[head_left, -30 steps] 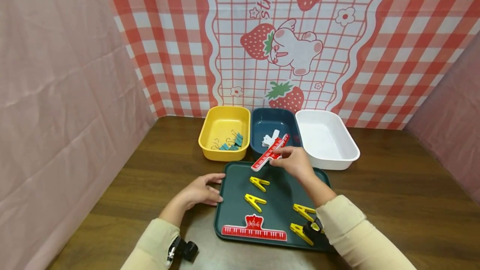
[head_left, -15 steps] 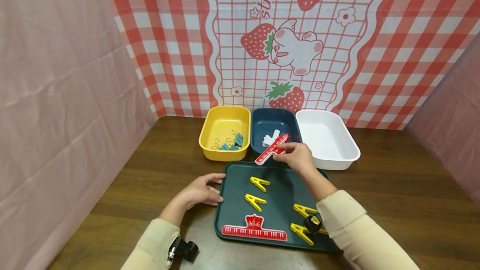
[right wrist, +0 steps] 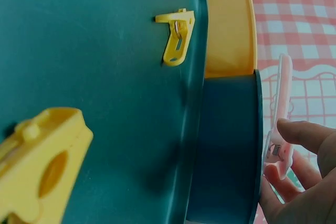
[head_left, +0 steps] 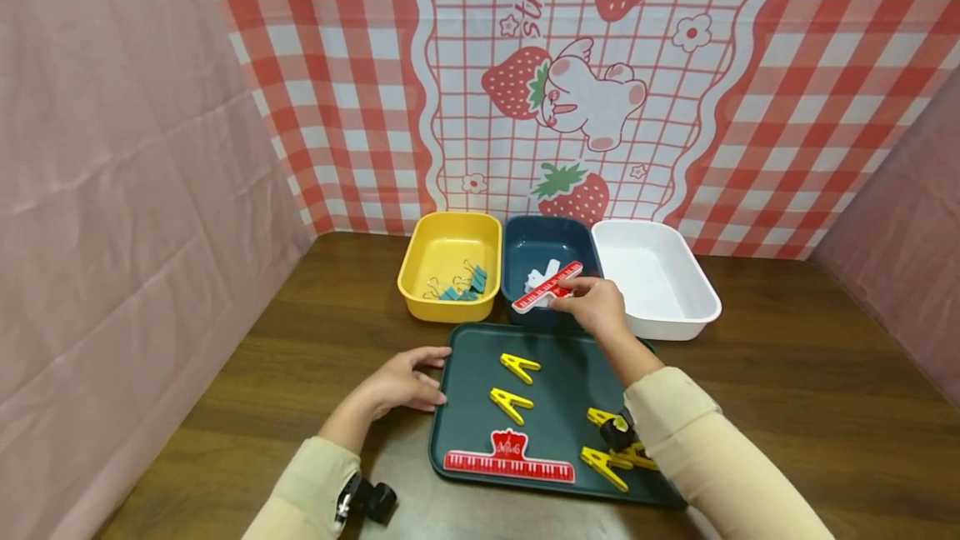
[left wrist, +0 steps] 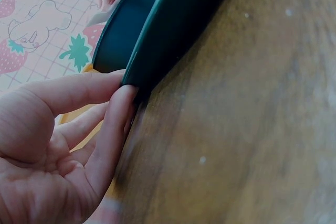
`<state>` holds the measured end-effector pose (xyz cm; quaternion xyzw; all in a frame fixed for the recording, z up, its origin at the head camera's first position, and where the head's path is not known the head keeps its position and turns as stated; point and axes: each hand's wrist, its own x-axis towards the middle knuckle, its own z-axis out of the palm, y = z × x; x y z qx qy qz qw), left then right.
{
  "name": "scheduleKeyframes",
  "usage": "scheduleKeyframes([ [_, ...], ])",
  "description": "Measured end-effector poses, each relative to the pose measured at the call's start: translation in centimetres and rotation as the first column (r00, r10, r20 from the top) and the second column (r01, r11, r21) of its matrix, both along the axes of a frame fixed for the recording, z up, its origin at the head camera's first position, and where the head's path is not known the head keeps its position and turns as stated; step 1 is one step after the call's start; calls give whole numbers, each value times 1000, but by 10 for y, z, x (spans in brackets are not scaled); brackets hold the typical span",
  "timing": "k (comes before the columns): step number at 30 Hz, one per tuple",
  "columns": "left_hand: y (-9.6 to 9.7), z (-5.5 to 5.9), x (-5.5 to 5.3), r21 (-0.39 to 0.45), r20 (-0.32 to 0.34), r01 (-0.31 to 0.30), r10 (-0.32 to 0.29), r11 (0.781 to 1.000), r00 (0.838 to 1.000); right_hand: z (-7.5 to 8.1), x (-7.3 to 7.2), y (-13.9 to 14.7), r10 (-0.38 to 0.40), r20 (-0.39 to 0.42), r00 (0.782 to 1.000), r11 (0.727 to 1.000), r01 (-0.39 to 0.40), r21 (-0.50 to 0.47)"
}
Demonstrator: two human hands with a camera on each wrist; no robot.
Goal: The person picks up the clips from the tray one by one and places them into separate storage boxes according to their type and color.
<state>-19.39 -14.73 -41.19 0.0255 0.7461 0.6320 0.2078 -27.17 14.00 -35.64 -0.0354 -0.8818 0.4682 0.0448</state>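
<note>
Where the wooden table [head_left: 787, 373] meets a strawberry-print cloth backdrop [head_left: 570, 73], the head view shows the right hand [head_left: 596, 307] pinching a red ruler clip [head_left: 546, 287] (white tick marks along it) over the dark blue tub [head_left: 517, 252]. The left wrist view shows the left hand [left wrist: 58, 145], fingers loosely extended, touching the green tray's [left wrist: 173, 30] edge. The right wrist view shows the clip's pale underside [right wrist: 281, 114] between fingertips.

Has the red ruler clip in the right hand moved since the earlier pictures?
Yes. The red ruler clip, held by the right hand, moved away from the green tray and is now over the dark blue bin.
</note>
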Motion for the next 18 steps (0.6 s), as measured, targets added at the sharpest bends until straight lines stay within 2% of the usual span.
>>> scheduleKeyframes([
  [6,-1,-2,0,7,-2,3,-3,1000,1000,-3,-7,-1,-41,11,999,999,41,1],
  [13,-1,-2,0,19,-10,2,-2,1000,1000,-5,-17,-1,-70,-57,996,995,74,62],
  [18,-1,-2,0,23,-12,9,-8,1000,1000,-6,-24,1,-96,-66,993,990,102,96],
])
